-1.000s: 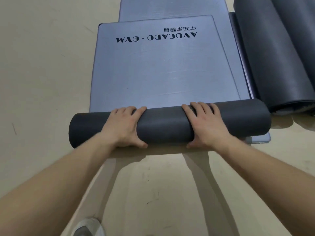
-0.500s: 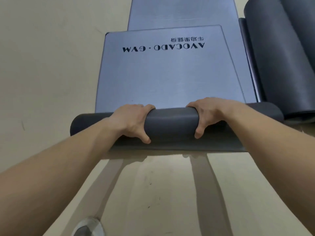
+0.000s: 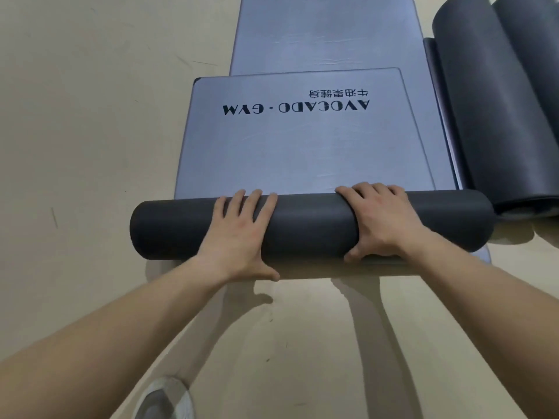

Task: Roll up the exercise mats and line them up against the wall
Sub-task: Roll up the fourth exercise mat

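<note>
The left hand (image 3: 239,237) lies flat on the roll (image 3: 311,225), fingers straight and a little spread over its top, thumb reaching down the near side to the floor (image 3: 84,131). The right hand (image 3: 384,225) wraps the same roll. Its fingers curve over the top and its thumb hooks in under the near side, so it grips rather than just presses. Both forearms are bare and come in from the near side.

There is one roll under the two hands. It is a dark grey, matte cylinder lying crosswise, longer than the gap between the hands, with its ends sticking out past each. It is the rolled-up near part of one mat (image 3: 302,152), whose flat remainder stretches away from the hands. This flat part is pale blue-grey with a slight sheen, rounded far corners and a dark rim. One black print (image 3: 296,108) sits near its far end, reading AVOCADO · GVM upside down from here, with a smaller line of characters beyond it.

A second flat mat, the lower mat (image 3: 302,34), lies beneath the first and runs on farther across the floor. One of its corners peeks out below the roll's right end.

To the right lie two rolled mats (image 3: 496,122), dark grey and thick, side by side and lengthwise. The nearer one's end is just beside the roll's right end.

The floor is beige with a few scuffs. One pale shoe (image 3: 165,399) shows at the near edge.
</note>
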### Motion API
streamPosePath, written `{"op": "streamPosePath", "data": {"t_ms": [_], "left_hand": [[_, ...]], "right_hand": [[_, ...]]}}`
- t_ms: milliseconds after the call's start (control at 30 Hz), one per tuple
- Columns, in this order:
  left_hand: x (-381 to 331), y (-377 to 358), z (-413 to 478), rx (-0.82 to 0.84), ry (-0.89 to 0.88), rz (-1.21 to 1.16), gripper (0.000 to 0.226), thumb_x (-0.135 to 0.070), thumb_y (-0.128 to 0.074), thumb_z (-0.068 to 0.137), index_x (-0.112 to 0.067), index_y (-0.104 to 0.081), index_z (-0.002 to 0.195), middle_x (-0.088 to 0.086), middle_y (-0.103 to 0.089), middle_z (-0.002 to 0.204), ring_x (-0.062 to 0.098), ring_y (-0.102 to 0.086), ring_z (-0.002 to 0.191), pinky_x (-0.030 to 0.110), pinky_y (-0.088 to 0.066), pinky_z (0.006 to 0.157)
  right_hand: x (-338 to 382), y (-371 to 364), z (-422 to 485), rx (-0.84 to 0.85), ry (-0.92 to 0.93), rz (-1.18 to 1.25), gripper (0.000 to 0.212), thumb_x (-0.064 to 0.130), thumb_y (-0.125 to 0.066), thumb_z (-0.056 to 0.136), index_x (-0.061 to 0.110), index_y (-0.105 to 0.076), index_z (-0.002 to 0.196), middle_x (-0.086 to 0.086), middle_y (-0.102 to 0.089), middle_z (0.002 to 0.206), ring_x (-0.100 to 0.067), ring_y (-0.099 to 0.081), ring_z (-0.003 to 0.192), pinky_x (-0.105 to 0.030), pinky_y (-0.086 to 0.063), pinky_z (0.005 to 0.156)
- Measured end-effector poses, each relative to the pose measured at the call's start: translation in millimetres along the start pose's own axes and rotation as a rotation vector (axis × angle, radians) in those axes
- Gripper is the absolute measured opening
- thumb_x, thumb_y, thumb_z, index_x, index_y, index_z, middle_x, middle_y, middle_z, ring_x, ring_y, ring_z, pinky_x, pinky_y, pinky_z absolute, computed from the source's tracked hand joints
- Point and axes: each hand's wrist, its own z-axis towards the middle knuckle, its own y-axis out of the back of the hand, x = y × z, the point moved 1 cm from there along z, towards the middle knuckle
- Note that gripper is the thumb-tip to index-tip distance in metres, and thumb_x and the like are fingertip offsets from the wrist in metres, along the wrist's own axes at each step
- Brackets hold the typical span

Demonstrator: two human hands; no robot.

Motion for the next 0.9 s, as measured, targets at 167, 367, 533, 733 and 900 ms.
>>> {"op": "streamPosePath", "data": {"t_ms": [167, 367, 533, 733, 900], "left_hand": [[23.7, 10.9, 52.8, 0.036, -0.030, -0.109, 0.131, -0.086, -0.073, 0.053, -0.031, -0.017, 0.158, 0.002, -0.041, 0.153, 0.028, -0.044, 0.136, 0.047, -0.032, 0.117], [32.3, 10.2, 72.4, 0.014, -0.054, -0.081, 0.141, -0.090, -0.067, 0.050, -0.028, -0.008, 0.162, 0.007, -0.027, 0.162, 0.034, -0.028, 0.148, 0.058, -0.023, 0.121], [24.7, -6.4, 66.8, -0.149, -0.021, 0.090, 0.137, -0.083, -0.076, 0.056, -0.025, -0.006, 0.160, 0.011, -0.026, 0.162, 0.038, -0.030, 0.146, 0.059, -0.025, 0.118], [13.9, 27.4, 52.2, 0.131, -0.103, 0.005, 0.121, -0.081, -0.075, 0.053, -0.029, -0.024, 0.150, 0.001, -0.051, 0.132, 0.027, -0.057, 0.109, 0.044, -0.049, 0.092], [8.0, 22.9, 26.1, 0.285, -0.114, -0.048, 0.122, -0.082, -0.077, 0.050, -0.034, -0.027, 0.151, -0.005, -0.053, 0.128, 0.024, -0.058, 0.110, 0.041, -0.052, 0.091]], "right_hand": [[-9.4, 2.0, 15.3, -0.075, -0.062, 0.117, 0.133, 0.076, -0.082, 0.055, 0.035, -0.011, 0.161, -0.003, -0.025, 0.161, -0.028, -0.021, 0.148, -0.051, -0.011, 0.123], [-4.0, -23.9, 25.2, -0.158, -0.057, -0.080, 0.146, 0.077, -0.085, 0.047, 0.024, -0.011, 0.160, -0.013, -0.026, 0.162, -0.037, -0.022, 0.150, -0.060, -0.015, 0.122], [-18.5, 17.3, 64.2, -0.052, 0.009, -0.070, 0.130, 0.083, -0.078, 0.045, 0.032, -0.027, 0.152, -0.004, -0.049, 0.141, -0.033, -0.051, 0.126, -0.050, -0.042, 0.105], [-11.0, 41.1, 41.7, 0.338, 0.021, 0.183, 0.123, 0.069, -0.091, 0.046, 0.033, -0.036, 0.150, 0.005, -0.057, 0.137, -0.024, -0.057, 0.120, -0.043, -0.046, 0.102], [13.8, -11.6, -34.1, 0.034, 0.008, -0.019, 0.134, 0.077, -0.078, 0.046, 0.027, -0.022, 0.158, -0.001, -0.040, 0.155, -0.026, -0.040, 0.141, -0.053, -0.024, 0.120]]}}
